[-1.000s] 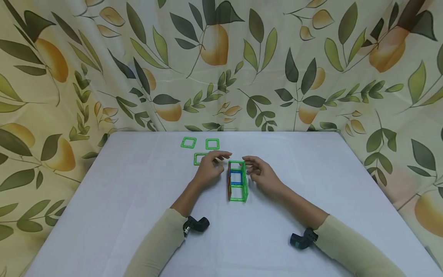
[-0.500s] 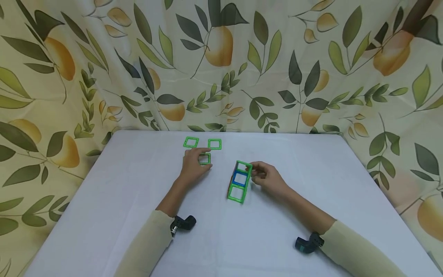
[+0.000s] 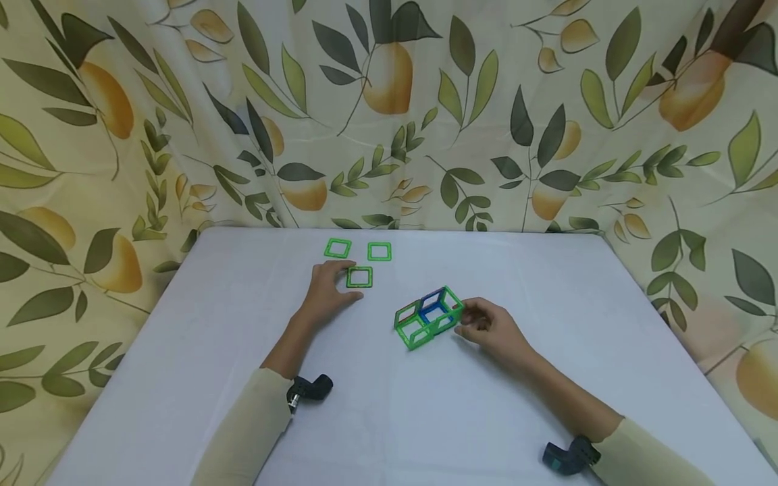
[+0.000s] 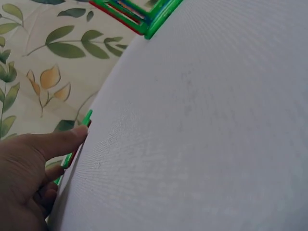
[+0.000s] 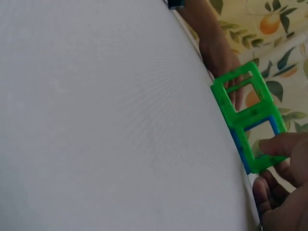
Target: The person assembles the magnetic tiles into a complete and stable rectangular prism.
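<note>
Right grip (image 3: 494, 329) clamped on one end of the green-and-blue block (image 5: 250, 114), thumb on its side; probably held there to keep the far end unblocked. Left grip (image 3: 322, 290): thumb and fingers apart around a green square (image 3: 360, 287); can't tell if it's pinching. Two more squares (image 3: 379, 259) lie beyond it on the worktop (image 3: 395, 418), likely spaced for easy pickup.

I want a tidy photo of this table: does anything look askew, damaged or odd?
Slightly: the joined frame block, held by the right hand, is angled to the table's far edge; the rear-left loose green square is turned unlike its right neighbour. No damage shows.
</note>
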A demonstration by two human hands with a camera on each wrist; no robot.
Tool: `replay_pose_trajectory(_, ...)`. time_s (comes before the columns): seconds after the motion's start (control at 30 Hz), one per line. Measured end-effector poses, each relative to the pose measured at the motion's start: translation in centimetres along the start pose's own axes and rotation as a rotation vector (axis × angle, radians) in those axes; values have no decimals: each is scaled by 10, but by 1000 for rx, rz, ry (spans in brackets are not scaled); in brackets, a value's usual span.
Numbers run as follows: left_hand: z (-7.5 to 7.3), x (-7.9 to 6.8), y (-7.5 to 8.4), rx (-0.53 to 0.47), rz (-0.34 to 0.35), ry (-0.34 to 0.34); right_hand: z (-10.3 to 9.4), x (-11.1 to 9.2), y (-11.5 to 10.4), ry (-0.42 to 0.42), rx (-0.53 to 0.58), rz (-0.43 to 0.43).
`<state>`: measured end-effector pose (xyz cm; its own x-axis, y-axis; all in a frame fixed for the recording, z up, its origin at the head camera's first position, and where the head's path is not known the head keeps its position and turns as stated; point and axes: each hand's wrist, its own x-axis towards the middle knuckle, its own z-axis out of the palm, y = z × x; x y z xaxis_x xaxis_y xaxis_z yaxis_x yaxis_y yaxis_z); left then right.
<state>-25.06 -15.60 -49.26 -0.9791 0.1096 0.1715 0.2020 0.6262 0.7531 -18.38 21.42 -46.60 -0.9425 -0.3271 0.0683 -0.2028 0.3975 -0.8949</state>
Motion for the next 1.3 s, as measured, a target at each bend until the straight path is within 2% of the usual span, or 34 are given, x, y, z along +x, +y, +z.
replay_pose_trajectory(0.23, 1, 6, 2, 37, 1, 22, -1, -13, -2, 9, -32, 3)
replay_pose_trajectory(0.37, 3, 8, 4, 98, -11, 25, -5, -10, -3, -12, -33, 8)
replay_pose_trajectory(0.57, 8, 6, 3, 176, -23, 26, -17, 11, 0, -152, -57, 18)
replay_pose_trajectory(0.7, 11, 6, 3, 204, -4, 20, -24, 21, 3, -239, -93, 6)
replay_pose_trajectory(0.9, 12, 4, 0, 265, 18, 39, -23, 25, 9, -276, -109, -25)
replay_pose_trajectory(1.0, 10, 3, -3, 264, 26, 57, -20, 26, 10, -267, -99, -45)
replay_pose_trajectory(1.3, 9, 2, -3, 158, 72, 66, -17, 23, 14, -242, -75, -61)
